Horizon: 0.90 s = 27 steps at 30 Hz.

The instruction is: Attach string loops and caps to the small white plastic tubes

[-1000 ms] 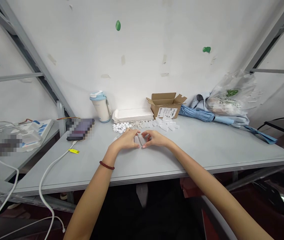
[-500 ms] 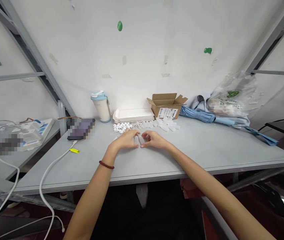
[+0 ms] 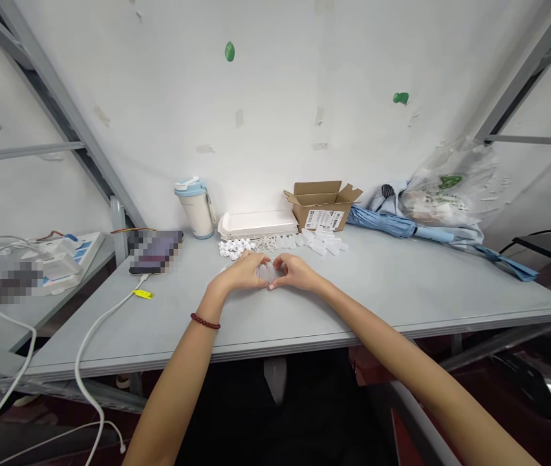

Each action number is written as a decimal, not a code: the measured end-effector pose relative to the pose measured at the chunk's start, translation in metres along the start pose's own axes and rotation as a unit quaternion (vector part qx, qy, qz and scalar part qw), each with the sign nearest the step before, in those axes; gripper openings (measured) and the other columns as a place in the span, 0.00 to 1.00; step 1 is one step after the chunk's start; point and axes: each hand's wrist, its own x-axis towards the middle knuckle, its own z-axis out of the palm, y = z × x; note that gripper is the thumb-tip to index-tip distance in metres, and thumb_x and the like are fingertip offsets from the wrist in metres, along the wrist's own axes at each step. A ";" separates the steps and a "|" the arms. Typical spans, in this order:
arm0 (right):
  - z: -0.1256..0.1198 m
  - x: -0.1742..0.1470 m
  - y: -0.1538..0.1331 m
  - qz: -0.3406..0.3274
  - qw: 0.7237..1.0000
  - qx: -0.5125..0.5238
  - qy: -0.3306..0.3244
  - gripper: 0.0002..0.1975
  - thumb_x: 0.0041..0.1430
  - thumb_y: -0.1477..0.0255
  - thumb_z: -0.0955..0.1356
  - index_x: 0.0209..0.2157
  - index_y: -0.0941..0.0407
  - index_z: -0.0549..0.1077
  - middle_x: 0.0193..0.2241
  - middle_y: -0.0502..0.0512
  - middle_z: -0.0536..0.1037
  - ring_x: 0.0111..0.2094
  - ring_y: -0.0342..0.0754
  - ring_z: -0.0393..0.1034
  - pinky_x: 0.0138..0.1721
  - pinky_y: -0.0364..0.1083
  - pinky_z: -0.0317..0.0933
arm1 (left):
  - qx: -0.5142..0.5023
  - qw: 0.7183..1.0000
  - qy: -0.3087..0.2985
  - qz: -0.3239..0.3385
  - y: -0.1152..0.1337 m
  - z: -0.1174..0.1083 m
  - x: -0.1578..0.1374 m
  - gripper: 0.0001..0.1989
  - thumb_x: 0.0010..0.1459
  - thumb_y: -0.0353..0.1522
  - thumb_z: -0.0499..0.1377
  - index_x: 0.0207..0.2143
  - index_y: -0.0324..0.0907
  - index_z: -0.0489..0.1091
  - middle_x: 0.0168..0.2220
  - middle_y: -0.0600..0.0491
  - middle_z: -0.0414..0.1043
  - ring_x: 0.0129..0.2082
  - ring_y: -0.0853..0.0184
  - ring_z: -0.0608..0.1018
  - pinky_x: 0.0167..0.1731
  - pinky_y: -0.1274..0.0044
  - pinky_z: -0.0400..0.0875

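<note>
Grey desk (image 3: 401, 285), illegible label (image 3: 324, 219), hands (image 3: 244, 272) (image 3: 301, 272) hold clear plastic (image 3: 266, 272)

Taking the middle of the flat grey bench (image 3: 377, 298) as the dial's centre, bears a cream bottle (image 3: 196, 210) with a blue lid at ten o'clock, a shallow white tray (image 3: 259, 223) at eleven and an open cardboard box (image 3: 321, 210) near twelve. Carries, just this side of these, small white pieces (image 3: 237, 248) and pale loops (image 3: 268, 243) toward eleven, translucent pieces (image 3: 321, 246) near twelve. Supports a folded blue umbrella (image 3: 387, 223) toward two and a partly blurred-out flat device (image 3: 156, 251) between nine and ten, joined by a white cable (image 3: 110, 312) trailing toward eight.
</note>
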 end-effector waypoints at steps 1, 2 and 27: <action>0.001 0.000 0.000 -0.001 1.000 -0.001 0.002 0.29 0.32 0.58 0.76 0.35 0.58 0.69 0.33 0.53 0.71 0.31 0.45 0.63 0.30 0.43 0.56 | -0.001 1.000 0.000 -0.002 0.000 0.000 0.000 0.25 0.40 0.39 0.63 0.43 0.43 0.70 0.42 0.47 0.74 0.49 0.51 0.69 0.43 0.66 0.68; 0.001 0.000 0.000 -0.002 1.000 -0.003 0.003 0.29 0.32 0.58 0.77 0.35 0.58 0.69 0.33 0.53 0.71 0.31 0.45 0.63 0.30 0.43 0.56 | -0.002 1.000 -0.001 -0.003 0.000 0.000 0.000 0.25 0.40 0.39 0.63 0.43 0.43 0.70 0.42 0.47 0.74 0.49 0.51 0.69 0.43 0.66 0.68; 0.001 0.002 0.003 -0.002 1.000 -0.003 -0.008 0.32 0.32 0.60 0.77 0.38 0.59 0.67 0.34 0.53 0.71 0.31 0.45 0.64 0.30 0.43 0.56 | -0.007 0.999 -0.024 -0.028 0.003 -0.003 -0.003 0.25 0.50 0.43 0.57 0.49 0.43 0.66 0.48 0.47 0.70 0.53 0.54 0.65 0.48 0.68 0.65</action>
